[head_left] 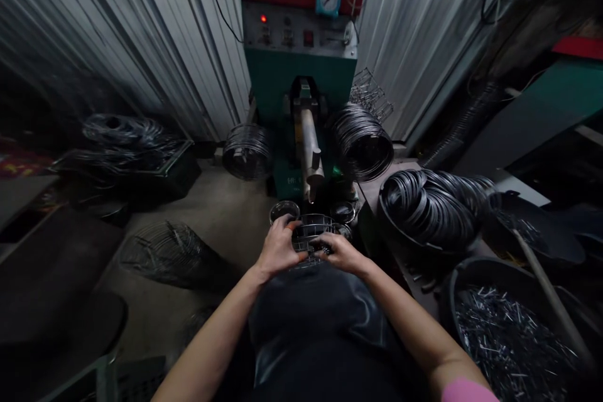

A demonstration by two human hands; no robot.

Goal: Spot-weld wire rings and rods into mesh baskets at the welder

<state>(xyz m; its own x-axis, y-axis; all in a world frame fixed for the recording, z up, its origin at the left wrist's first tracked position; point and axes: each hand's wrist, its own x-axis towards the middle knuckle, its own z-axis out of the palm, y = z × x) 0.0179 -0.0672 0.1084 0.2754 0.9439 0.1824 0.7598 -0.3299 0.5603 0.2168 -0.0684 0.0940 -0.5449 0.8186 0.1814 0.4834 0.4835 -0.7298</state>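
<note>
A small round frame of thin metal wire (316, 221) sits close in front of my lap, below the machine's tip. My left hand (277, 245) grips its left side, thumb pointing inward. On the right side my right hand (340, 252) has its fingers curled over the wire, with dark small pieces near the fingertips that I cannot make out. Just above the frame, the welding machine's pale metal arm (309, 138) ends in a narrow tip, apart from both hands. The lower part of the frame is partly hidden by my fingers.
Wire ring bundles hang left (247, 152) and right (362, 141) of the green machine (264, 69). At right are a basin heaped with rings (428, 207) and a tub of short metal rods (509, 339). A stack of wire frames (164, 254) lies on the floor at left.
</note>
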